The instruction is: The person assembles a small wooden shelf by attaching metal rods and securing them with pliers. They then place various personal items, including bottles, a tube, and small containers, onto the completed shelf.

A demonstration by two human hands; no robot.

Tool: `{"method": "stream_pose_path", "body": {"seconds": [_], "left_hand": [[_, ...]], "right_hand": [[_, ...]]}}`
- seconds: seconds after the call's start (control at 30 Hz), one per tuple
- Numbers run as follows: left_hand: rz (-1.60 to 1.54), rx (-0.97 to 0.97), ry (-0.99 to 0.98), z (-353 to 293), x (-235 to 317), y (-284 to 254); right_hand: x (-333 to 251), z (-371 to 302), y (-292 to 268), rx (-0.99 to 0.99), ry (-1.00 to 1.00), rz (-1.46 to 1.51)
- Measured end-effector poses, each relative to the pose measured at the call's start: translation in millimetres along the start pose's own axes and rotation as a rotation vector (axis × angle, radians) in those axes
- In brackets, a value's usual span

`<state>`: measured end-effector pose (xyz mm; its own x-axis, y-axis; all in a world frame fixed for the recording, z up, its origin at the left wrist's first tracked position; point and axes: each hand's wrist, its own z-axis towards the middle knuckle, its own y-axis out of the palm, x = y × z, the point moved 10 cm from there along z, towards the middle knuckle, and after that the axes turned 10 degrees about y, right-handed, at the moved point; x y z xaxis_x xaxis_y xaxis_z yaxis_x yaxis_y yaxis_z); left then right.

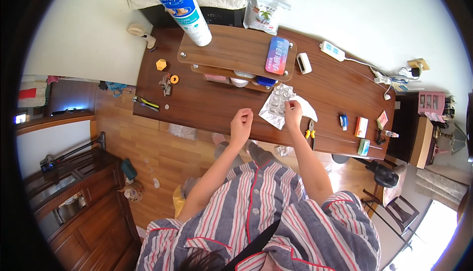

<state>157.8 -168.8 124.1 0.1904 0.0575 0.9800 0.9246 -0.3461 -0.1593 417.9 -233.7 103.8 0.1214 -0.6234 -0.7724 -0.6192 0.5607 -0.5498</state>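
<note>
A silver blister pack (277,101) with several oval bulges lies near the desk's front edge, on crinkled foil (268,117). At its right edge is my right hand (294,115), thumb and fingers pinched together on the pack's margin. My left hand (241,123) hovers at the front edge of the desk, left of the foil and apart from it. Its fingers are curled together, and whatever they may hold is hidden. A white sheet (306,109) sticks out to the right, behind my right hand. Yellow-handled pliers (310,130) rest just right of that hand.
A wooden shelf (229,49) stands behind, carrying a white-and-blue tube (185,14) and a blue-pink box (278,55). Leftward on the desk (207,108) are cutters (146,104) and a yellow tape roll (174,79). Small boxes (361,127) sit at right. A power strip (332,51) lies along the back.
</note>
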Motion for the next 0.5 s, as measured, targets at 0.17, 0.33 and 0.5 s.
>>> {"method": "stream_pose_path", "body": {"seconds": [0.17,0.33,0.5], "left_hand": [[-0.450,-0.168,-0.018,-3.6,59.2,35.2],[-0.653,-0.285,-0.031,-15.1,138.9,17.3],[-0.627,-0.312,0.039,-27.8,194.5,-9.8]], "right_hand": [[-52.8,-89.2,-38.1,-0.214,-0.049,0.131],[-131.5,-146.0,-60.5,-0.383,-0.107,0.291],[-185.2,-169.8,-76.6,-0.527,-0.197,0.462]]}}
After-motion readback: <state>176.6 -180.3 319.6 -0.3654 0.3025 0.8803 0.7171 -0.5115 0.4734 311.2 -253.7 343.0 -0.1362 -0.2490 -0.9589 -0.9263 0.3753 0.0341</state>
